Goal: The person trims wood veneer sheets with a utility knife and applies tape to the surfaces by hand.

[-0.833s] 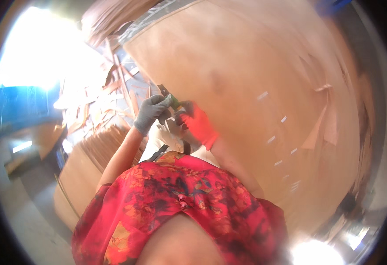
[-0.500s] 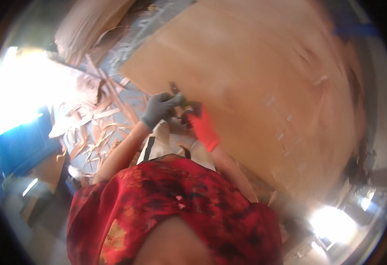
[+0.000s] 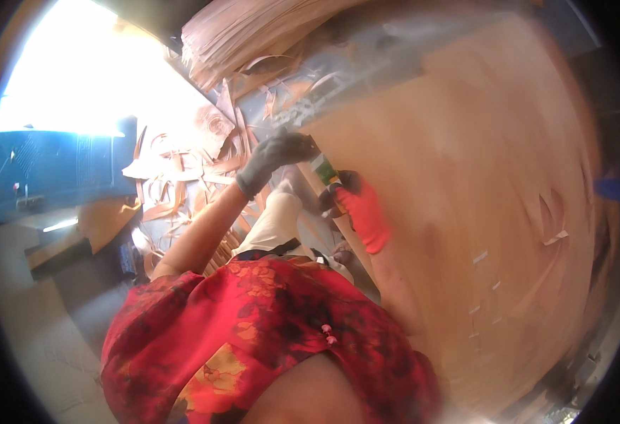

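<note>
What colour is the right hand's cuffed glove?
The cuffed glove is orange-red with dark finger areas, best in the head view.

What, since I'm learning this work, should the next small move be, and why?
Probably ease the left hand clear of the green-and-white handheld item: its fingers are at the item's upper end, while the right hand grips the lower end beside the wood veneer sheet's edge, so one hand could likely steer it.

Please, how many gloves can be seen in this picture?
2: a gray glove on the left hand, and a red glove on the right hand, which holds a green tool. The blurred background may hide others.
</note>
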